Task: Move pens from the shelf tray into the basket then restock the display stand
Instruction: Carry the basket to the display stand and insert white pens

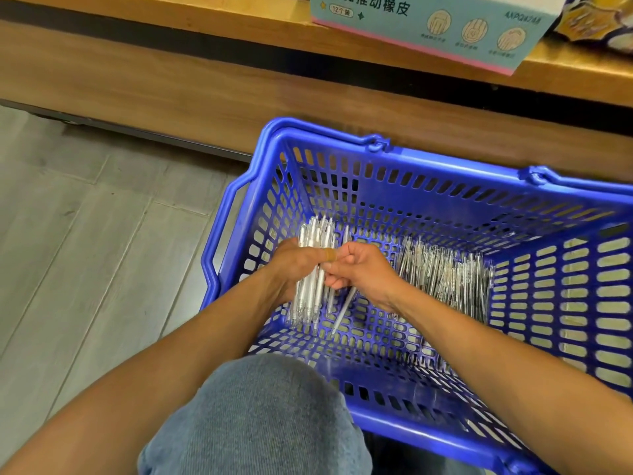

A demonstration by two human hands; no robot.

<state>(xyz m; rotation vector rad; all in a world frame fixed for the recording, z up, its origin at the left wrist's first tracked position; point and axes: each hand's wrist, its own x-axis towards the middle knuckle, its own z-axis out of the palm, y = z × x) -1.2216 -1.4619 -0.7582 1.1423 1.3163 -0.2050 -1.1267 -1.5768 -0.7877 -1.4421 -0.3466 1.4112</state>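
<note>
The floor (85, 234) of grey planks spreads out to the left of my fingers, and beyond them, past the basket, runs a wooden shelf (171, 80) with a pale blue box (428, 25) sitting on its top edge. Below my wrists my knee (260, 413) in blue denim presses up against the near wall of the basket.

The basket (565, 303) is blue plastic, slotted all over, and both my hands are down inside it. A heap of pens (445, 275) lies on its bottom just to the right of my right hand, well spread toward the far right wall.

My left hand (291, 265) has its fingers curled round a bundle (311, 279) of clear and white pens, held nearly upright, tops rising above my fingers and tips pointing down toward the basket floor. A tan band (330, 255) sits on one finger of that hand.

My right hand (359, 269) is right against the left, fingers bent and pinching at the bundle's side. One loose pen (344, 308) slants down just under my right fingers; I cannot tell whether they touch it.
</note>
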